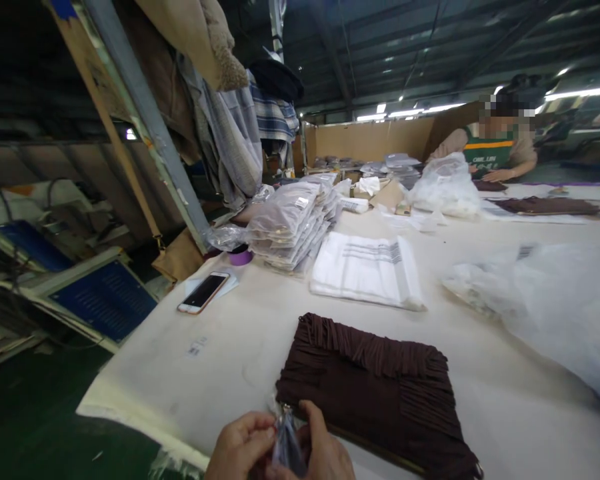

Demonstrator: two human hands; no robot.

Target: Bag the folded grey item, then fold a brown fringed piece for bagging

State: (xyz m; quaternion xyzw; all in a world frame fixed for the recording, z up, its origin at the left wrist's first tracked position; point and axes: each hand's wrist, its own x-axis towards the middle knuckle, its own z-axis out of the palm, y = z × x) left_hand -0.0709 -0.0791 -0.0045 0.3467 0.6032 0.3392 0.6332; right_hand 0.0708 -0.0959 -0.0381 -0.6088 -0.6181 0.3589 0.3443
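Observation:
A dark brown fringed bag (365, 393) lies flat on the table in front of me, with small metal rings at its corners. By its near left corner, thin see-through plastic wrapping (289, 443) is gathered around a metal piece. My left hand (243, 443) pinches this wrapping between thumb and fingers. From the other side, my right hand (325, 453) closes on the same wrapping, its index finger raised along the bag's edge. What lies inside the plastic is hard to make out, and the lower parts of both hands are cut off by the frame.
A phone (204, 293), a purple tape roll (240, 255) and stacked plastic-wrapped packages (290, 223) are at the left. Behind the bag are flat white plastic bags (367, 270); a large clear plastic bag (555, 300) lies right. Across the table a person (495, 150) works.

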